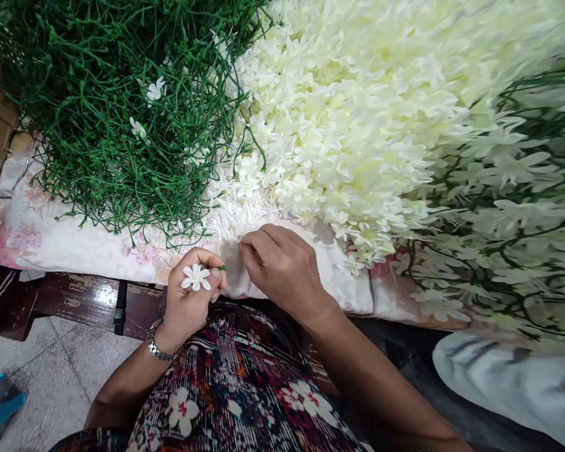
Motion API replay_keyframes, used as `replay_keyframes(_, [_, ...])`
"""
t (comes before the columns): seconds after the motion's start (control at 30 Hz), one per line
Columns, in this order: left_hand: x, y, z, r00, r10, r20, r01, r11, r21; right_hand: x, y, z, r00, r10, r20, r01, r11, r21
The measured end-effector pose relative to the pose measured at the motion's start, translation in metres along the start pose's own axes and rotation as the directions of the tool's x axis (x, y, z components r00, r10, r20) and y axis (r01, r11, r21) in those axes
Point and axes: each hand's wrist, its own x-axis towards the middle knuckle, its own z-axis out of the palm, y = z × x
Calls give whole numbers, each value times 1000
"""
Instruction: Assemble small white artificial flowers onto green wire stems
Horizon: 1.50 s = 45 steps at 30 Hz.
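Flowered cloth (75, 248) covers the tabletop, green stems (113, 125) far left, white blossoms (358, 113) far right. Left hand (191, 301) pinches a small white flower (196, 277) near the edge; right hand (282, 270) closes its grip on something hidden. Steady, light fingertips would suit.

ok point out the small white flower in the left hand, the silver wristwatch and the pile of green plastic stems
small white fabric flower (196, 277), head view, centre of its petals
silver metal wristwatch (159, 349), head view, band on the left wrist
pile of green plastic stems (117, 119), head view, middle of the tangle
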Motion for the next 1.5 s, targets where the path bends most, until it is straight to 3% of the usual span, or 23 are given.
replay_keyframes(0.13, [4, 0, 4, 1000, 15, -20, -15, 1000, 0, -7, 1, -7, 999, 36, 1, -35, 973, 227])
replay_keyframes(0.27, [7, -2, 11, 1000, 18, -22, -17, 1000, 21, -17, 7, -19, 993, 122, 1, -110, 891, 441])
replay_keyframes(0.43, [10, -6, 24, 999, -11, 48, 8, 999, 45, -36, 31, -37, 925, 380, -21, -342, 853, 395])
replay_keyframes(0.5, [13, -7, 31, 997, -25, 75, 20, 998, 61, -40, 40, -42, 906, 422, -29, -387, 856, 342])
replay_keyframes(0.67, [19, -9, 41, 992, -69, 102, 64, 996, 56, -40, 50, -43, 972, 234, -30, -214, 928, 305])
replay_keyframes(0.83, [19, -12, 40, 992, -61, 109, 52, 995, 84, -37, 54, -37, 994, 108, 11, -109, 989, 103])
replay_keyframes(1.03, [18, -14, 37, 992, -47, 118, 35, 994, 101, -38, 55, -38, 995, -4, 100, 11, 998, -66])
replay_keyframes(1.5, [19, -11, 39, 988, -32, 154, 3, 983, 184, -32, 55, -39, 965, -81, 249, 124, 979, -163])
